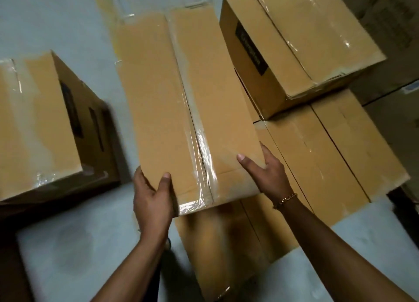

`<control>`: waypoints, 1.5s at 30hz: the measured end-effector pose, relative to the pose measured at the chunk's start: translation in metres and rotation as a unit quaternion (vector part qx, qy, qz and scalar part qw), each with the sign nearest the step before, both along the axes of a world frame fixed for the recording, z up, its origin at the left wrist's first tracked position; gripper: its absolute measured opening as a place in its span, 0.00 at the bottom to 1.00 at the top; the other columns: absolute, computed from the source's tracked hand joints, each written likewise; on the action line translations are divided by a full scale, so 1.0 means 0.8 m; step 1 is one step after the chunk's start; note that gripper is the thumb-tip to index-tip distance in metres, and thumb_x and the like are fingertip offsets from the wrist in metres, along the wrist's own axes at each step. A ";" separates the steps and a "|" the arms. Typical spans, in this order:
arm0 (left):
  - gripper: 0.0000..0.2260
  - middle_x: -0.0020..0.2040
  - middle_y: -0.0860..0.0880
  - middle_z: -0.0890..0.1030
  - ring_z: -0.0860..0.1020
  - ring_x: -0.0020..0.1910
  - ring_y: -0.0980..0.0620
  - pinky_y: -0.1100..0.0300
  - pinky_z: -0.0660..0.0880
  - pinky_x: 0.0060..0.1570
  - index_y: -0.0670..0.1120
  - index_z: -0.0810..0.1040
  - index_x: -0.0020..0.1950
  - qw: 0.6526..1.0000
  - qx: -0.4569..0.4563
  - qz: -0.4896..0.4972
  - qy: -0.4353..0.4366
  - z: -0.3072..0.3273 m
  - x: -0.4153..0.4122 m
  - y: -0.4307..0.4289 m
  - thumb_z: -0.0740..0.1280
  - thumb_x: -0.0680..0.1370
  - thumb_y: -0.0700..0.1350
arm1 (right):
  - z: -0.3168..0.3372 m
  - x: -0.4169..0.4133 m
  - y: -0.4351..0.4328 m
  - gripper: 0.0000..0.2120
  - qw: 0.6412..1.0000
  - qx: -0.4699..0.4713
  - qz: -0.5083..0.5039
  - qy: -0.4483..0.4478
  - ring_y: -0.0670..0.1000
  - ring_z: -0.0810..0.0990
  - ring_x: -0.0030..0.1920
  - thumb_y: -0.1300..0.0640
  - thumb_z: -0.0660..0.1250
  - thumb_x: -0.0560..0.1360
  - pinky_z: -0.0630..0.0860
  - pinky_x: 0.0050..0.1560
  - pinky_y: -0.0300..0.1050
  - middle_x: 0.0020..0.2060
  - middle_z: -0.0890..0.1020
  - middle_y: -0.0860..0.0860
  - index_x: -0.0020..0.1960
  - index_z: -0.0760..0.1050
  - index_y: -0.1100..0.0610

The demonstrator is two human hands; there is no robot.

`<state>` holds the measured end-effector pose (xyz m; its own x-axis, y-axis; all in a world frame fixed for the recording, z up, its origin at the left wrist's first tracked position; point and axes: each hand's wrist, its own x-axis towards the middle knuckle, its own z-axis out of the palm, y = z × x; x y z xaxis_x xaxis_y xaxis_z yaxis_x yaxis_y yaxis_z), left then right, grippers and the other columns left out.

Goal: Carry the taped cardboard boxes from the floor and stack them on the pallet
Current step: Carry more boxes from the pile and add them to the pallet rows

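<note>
Centre frame, the left grip (152, 195) and right grip (268, 172) are clasping the near corners of the box (181, 102), thumbs lying on top, fingers curling round its sides. A second box (38, 124) is sitting at left, a stack (294, 47) at upper right.

Clear passage: bare floor (68, 251) at lower left, and a floor strip between the left box (34, 124) and the carried box (181, 102). Right side obstructed: an upper box (294, 40) sits on a low row of boxes (328, 156), close beside the carried box's right edge. A near box (222, 251) stands directly beneath the carried box's near end.
</note>
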<state>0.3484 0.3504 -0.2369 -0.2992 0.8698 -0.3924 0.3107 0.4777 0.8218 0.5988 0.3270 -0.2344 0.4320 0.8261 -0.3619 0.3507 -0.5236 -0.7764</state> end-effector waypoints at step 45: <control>0.65 0.75 0.73 0.40 0.64 0.78 0.51 0.54 0.71 0.66 0.65 0.26 0.76 0.942 0.000 -0.304 0.142 -0.174 0.256 0.039 0.79 0.64 0.66 | -0.160 0.389 0.096 0.62 0.871 -0.067 0.359 -0.329 0.52 0.59 0.78 0.18 0.63 0.60 0.66 0.72 0.64 0.80 0.56 0.48 0.82 0.46 0.49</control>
<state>0.5533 0.3815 -0.3758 0.1611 0.9142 -0.3718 0.7342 0.1407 0.6642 0.9099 0.4039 -0.3623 -0.0279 0.9381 -0.3453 0.9711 -0.0564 -0.2318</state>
